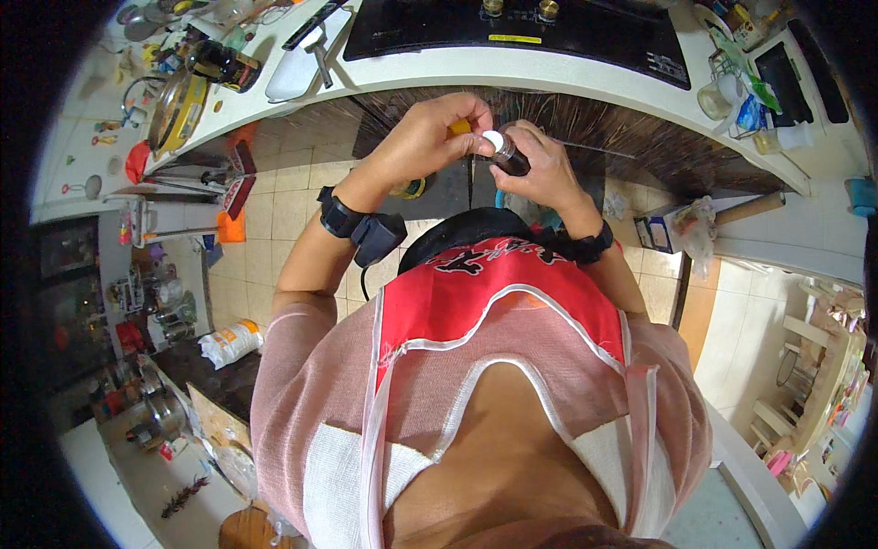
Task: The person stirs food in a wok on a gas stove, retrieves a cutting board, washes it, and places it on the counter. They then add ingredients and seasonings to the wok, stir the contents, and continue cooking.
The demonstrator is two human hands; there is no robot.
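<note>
My right hand (542, 165) is wrapped around a small bottle with dark contents (511, 161), held tilted in front of my apron. The bottle's round white top (494, 141) points toward my left hand (449, 130). The left thumb touches or nearly touches that top. Within the curled left fingers is a small yellow object (459, 127), possibly a cap. A red apron (446, 295) covers my front, and each wrist wears a black strap. Under the hands, the floor lies far below.
Ahead runs a white counter (439, 68) with a black cooktop (514, 27). On its left are a cleaver (315, 48) on a white board, a dark jar (223, 65) and a yellow-rimmed round pan (180, 113). Glass jars (717, 99) stand at the right. A white bag (231, 343) lies behind left.
</note>
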